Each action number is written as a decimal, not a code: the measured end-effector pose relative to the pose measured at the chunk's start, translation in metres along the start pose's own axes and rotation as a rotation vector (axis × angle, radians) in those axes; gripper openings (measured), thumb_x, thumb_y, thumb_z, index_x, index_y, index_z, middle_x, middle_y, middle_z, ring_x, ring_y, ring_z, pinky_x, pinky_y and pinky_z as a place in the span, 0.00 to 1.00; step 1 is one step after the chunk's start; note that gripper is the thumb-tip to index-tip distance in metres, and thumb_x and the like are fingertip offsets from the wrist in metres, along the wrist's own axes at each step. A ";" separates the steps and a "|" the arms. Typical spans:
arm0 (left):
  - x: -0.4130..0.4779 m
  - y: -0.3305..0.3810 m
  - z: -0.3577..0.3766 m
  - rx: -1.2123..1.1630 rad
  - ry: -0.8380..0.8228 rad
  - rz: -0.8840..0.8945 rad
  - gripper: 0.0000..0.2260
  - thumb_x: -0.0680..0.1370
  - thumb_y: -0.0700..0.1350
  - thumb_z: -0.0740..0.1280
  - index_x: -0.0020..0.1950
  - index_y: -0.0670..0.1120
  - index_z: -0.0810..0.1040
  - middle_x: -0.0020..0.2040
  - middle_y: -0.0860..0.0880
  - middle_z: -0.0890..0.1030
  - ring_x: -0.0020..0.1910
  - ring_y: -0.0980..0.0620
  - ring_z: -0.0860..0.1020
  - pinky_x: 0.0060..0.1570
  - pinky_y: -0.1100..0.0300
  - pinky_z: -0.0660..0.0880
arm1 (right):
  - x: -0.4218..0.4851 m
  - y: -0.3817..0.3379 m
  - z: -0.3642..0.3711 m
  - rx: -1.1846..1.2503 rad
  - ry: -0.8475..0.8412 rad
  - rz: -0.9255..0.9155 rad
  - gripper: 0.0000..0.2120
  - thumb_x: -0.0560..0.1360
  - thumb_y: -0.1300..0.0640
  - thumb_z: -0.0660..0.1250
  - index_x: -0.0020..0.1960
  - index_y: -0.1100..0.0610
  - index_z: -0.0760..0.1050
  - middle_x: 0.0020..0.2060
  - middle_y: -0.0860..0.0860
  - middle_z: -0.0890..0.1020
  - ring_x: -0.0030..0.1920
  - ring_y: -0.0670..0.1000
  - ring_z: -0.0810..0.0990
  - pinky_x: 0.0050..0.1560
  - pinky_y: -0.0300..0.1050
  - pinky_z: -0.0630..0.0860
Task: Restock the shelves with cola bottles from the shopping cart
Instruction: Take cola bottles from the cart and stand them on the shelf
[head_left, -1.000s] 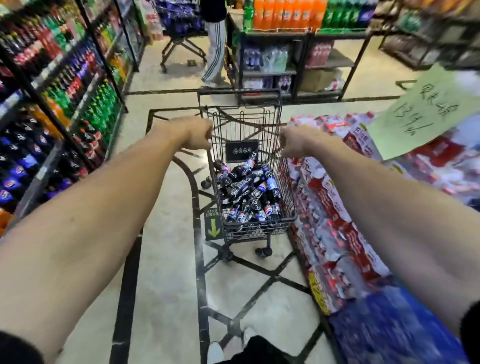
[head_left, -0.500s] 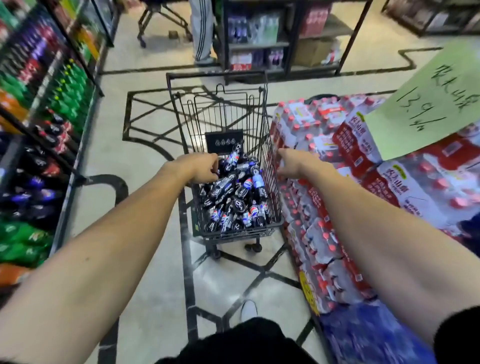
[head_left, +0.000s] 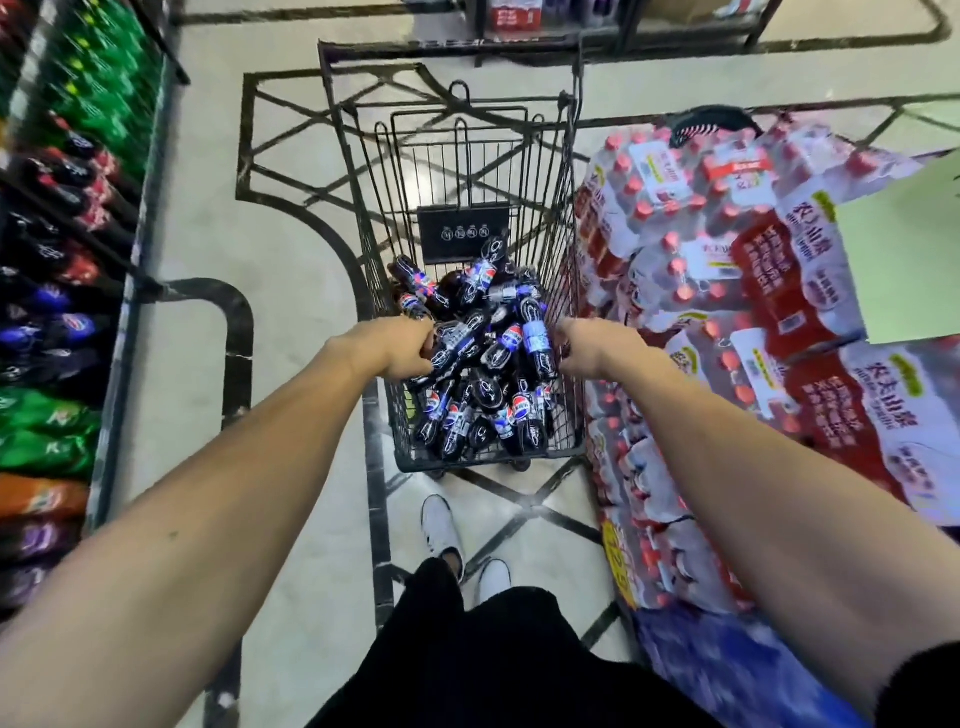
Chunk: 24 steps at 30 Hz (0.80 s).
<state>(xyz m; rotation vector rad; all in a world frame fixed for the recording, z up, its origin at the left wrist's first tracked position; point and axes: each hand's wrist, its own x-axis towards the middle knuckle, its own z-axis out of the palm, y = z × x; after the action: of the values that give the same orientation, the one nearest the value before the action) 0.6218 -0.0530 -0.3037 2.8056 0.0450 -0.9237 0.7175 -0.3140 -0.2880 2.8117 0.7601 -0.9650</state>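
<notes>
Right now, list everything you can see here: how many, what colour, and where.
shopping cart: one, black wire, mid-aisle ahead.
cola bottles: uncounted heap, dark with blue labels, in the cart.
sign plate: one, black, on the cart's far wall.
bottled-water packs: many, red caps, red-white labels, right of the cart.
paper sign: one, pale green, far right.
drinks shelves: one run, green, red, blue, orange bottles, left.
shoes: two, white, nearer than the cart.
left hand: curled at the cart's left rim; grip unclear.
right hand: at the cart's right rim; grip unclear.
</notes>
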 end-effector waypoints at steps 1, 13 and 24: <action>0.009 -0.004 0.000 0.005 -0.009 0.008 0.12 0.79 0.52 0.66 0.58 0.48 0.71 0.53 0.48 0.79 0.51 0.46 0.78 0.50 0.48 0.76 | 0.006 -0.003 0.002 -0.009 -0.009 0.009 0.21 0.77 0.56 0.68 0.69 0.56 0.70 0.60 0.56 0.81 0.54 0.56 0.80 0.59 0.53 0.79; 0.102 -0.047 0.050 -0.036 -0.134 0.003 0.15 0.80 0.55 0.65 0.63 0.50 0.70 0.56 0.49 0.77 0.51 0.48 0.76 0.50 0.50 0.76 | 0.099 -0.011 0.060 0.036 -0.123 0.010 0.19 0.78 0.52 0.68 0.67 0.53 0.71 0.60 0.53 0.81 0.59 0.57 0.80 0.60 0.55 0.78; 0.198 -0.063 0.122 -0.107 -0.091 -0.088 0.21 0.80 0.54 0.66 0.69 0.48 0.68 0.63 0.46 0.75 0.59 0.46 0.76 0.61 0.47 0.76 | 0.163 0.000 0.190 0.316 -0.168 0.122 0.20 0.79 0.51 0.70 0.69 0.53 0.71 0.63 0.55 0.78 0.62 0.57 0.78 0.60 0.51 0.75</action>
<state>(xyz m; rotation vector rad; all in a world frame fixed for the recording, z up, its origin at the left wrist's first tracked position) 0.7046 -0.0200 -0.5272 2.6789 0.2012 -1.0351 0.7224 -0.2859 -0.5372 2.9374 0.4442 -1.3862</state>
